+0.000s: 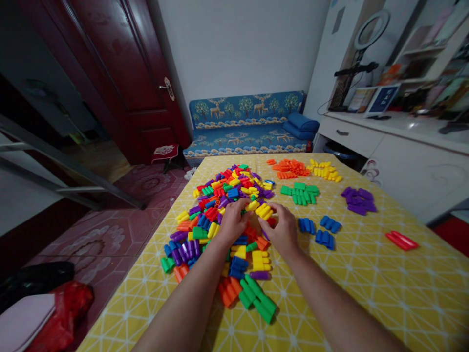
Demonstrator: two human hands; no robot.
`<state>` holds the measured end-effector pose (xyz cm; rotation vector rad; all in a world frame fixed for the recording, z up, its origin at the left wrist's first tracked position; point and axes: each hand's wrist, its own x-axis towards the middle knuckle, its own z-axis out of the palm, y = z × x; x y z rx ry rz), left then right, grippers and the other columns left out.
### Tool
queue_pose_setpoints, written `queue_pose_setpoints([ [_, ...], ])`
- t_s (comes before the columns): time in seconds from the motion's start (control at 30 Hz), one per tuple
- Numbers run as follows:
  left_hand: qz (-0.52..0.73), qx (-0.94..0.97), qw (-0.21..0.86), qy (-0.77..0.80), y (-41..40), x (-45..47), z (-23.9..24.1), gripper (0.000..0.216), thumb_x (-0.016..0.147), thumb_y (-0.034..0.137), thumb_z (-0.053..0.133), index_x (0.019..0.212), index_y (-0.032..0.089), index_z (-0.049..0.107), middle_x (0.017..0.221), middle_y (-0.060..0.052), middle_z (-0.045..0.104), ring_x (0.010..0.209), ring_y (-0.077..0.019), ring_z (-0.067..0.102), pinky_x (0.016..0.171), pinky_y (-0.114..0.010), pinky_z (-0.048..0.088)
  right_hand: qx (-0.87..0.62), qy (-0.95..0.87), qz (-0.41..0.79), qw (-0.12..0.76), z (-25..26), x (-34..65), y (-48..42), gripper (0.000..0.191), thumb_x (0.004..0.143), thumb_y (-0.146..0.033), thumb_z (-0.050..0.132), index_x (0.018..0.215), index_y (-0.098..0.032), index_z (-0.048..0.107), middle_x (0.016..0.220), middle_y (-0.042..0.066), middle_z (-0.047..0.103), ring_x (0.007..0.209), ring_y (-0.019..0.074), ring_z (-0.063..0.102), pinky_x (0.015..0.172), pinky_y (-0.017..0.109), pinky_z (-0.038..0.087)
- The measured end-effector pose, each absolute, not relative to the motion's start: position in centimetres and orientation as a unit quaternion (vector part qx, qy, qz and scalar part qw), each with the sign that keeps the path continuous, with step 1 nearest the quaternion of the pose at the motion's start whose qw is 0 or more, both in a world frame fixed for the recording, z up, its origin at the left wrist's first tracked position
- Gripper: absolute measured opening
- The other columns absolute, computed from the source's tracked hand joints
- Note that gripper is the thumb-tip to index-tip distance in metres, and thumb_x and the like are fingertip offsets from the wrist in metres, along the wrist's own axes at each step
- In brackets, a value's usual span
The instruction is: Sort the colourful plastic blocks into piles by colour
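A large mixed heap of bullet-shaped plastic building blocks [210,203] in red, orange, yellow, green, blue and purple covers the table's left half. Over its right side, my right hand [284,229] pinches a yellow building block [264,211] between thumb and fingers. Close beside it, my left hand [233,221] has its fingers curled round a smaller yellow building block [252,206], its fingertips partly hidden. Loose green building blocks [258,298] and orange building blocks [230,290] lie between my forearms.
Sorted by colour on the yellow tablecloth [351,298] are orange blocks [289,168], yellow blocks [325,170], green blocks [301,193], purple blocks [359,200], blue blocks [325,239] and a red piece [401,240]. A blue sofa [242,139] stands beyond, a white dresser [414,171] right.
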<state>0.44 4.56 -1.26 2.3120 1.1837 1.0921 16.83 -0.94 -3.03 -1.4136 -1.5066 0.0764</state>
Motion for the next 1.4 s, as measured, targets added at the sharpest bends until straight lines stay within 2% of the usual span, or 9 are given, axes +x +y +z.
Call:
queue_pose_setpoints([
  [0.07, 0.399, 0.801, 0.174, 0.411, 4.6, 0.5, -1.4, 0.025, 0.085, 0.023, 0.062, 0.111, 0.020, 0.062, 0.102, -0.006, 0.072, 0.094, -0.0220, 0.066, 0.083, -0.034, 0.051, -0.545, -0.598, 0.116, 0.575, -3.0, 16.5, -1.3, 0.041, 0.083, -0.032, 0.062, 0.121, -0.021, 0.052, 0.114, 0.010, 0.066, 0.099, 0.0236, 0.065, 0.086, 0.038, 0.052],
  [0.17, 0.401, 0.807, 0.178, 0.396, 4.6, 0.5, -1.4, 0.020, 0.083, 0.022, 0.064, 0.103, 0.019, 0.065, 0.094, -0.006, 0.073, 0.089, -0.0212, 0.067, 0.080, -0.033, 0.051, -0.490, -0.596, 0.230, 0.593, -3.1, 15.9, -1.6, 0.047, 0.087, -0.029, 0.057, 0.132, -0.022, 0.044, 0.120, 0.010, 0.065, 0.099, 0.0207, 0.067, 0.084, 0.034, 0.055],
  [0.33, 0.373, 0.843, 0.172, 0.349, 4.3, 0.5, -1.0, 0.019, 0.082, 0.021, 0.066, 0.100, 0.019, 0.072, 0.097, -0.008, 0.075, 0.094, -0.0225, 0.067, 0.086, -0.035, 0.050, -0.484, -0.650, 0.176, 0.559, -2.6, 15.6, -2.0, 0.042, 0.084, -0.025, 0.060, 0.125, -0.023, 0.053, 0.124, 0.009, 0.062, 0.115, 0.0231, 0.060, 0.099, 0.039, 0.048],
  [0.53, 0.360, 0.856, 0.179, 0.325, 4.0, 0.5, -0.5, 0.021, 0.082, 0.022, 0.066, 0.101, 0.022, 0.075, 0.093, -0.006, 0.076, 0.089, -0.0209, 0.067, 0.084, -0.033, 0.050, -0.509, -0.612, 0.160, 0.583, -2.2, 15.9, -2.1, 0.024, 0.081, -0.028, 0.065, 0.103, -0.023, 0.056, 0.099, 0.005, 0.067, 0.093, 0.0210, 0.065, 0.083, 0.033, 0.052],
  [0.73, 0.345, 0.859, 0.185, 0.329, 3.8, 0.6, -0.1, 0.022, 0.083, 0.037, 0.069, 0.095, 0.020, 0.075, 0.090, -0.008, 0.076, 0.087, -0.0215, 0.068, 0.082, -0.033, 0.051, -0.558, -0.519, 0.192, 0.619, -2.3, 16.2, -2.0, 0.033, 0.076, -0.036, 0.070, 0.103, -0.022, 0.056, 0.094, 0.004, 0.067, 0.079, 0.0204, 0.065, 0.070, 0.032, 0.054],
  [0.87, 0.331, 0.866, 0.200, 0.317, 3.7, 0.6, 0.1, 0.020, 0.084, 0.037, 0.069, 0.094, 0.020, 0.075, 0.091, -0.006, 0.076, 0.088, -0.0203, 0.068, 0.083, -0.031, 0.050, -0.541, -0.454, 0.273, 0.653, -1.7, 16.4, -2.3, 0.039, 0.075, -0.039, 0.071, 0.107, -0.022, 0.057, 0.086, 0.002, 0.065, 0.069, 0.0185, 0.064, 0.063, 0.031, 0.055],
  [1.0, 0.315, 0.872, 0.186, 0.325, 3.8, 0.6, 0.0, 0.023, 0.083, 0.038, 0.070, 0.097, 0.020, 0.074, 0.094, -0.008, 0.075, 0.091, -0.0218, 0.067, 0.084, -0.033, 0.050, -0.520, -0.414, 0.367, 0.652, -1.2, 16.2, -2.5, 0.038, 0.072, -0.037, 0.072, 0.104, -0.023, 0.058, 0.087, 0.002, 0.065, 0.070, 0.0187, 0.066, 0.061, 0.031, 0.058],
  [1.23, 0.311, 0.874, 0.179, 0.327, 4.1, 0.5, -0.6, 0.024, 0.079, 0.018, 0.066, 0.103, 0.019, 0.073, 0.098, -0.007, 0.074, 0.094, -0.0214, 0.066, 0.087, -0.034, 0.050, -0.510, -0.399, 0.424, 0.633, -1.4, 15.5, -2.4, 0.038, 0.069, -0.029, 0.069, 0.104, -0.022, 0.056, 0.082, -0.001, 0.065, 0.065, 0.0166, 0.068, 0.050, 0.023, 0.053],
  [1.4, 0.316, 0.874, 0.198, 0.312, 4.1, 0.7, -0.3, 0.017, 0.084, 0.027, 0.066, 0.098, 0.020, 0.073, 0.096, -0.006, 0.075, 0.092, -0.0211, 0.067, 0.086, -0.035, 0.049, -0.473, -0.326, 0.478, 0.664, -0.8, 15.8, -2.9, 0.039, 0.065, -0.023, 0.068, 0.103, -0.022, 0.057, 0.079, -0.003, 0.065, 0.062, 0.0130, 0.065, 0.048, 0.020, 0.049],
])
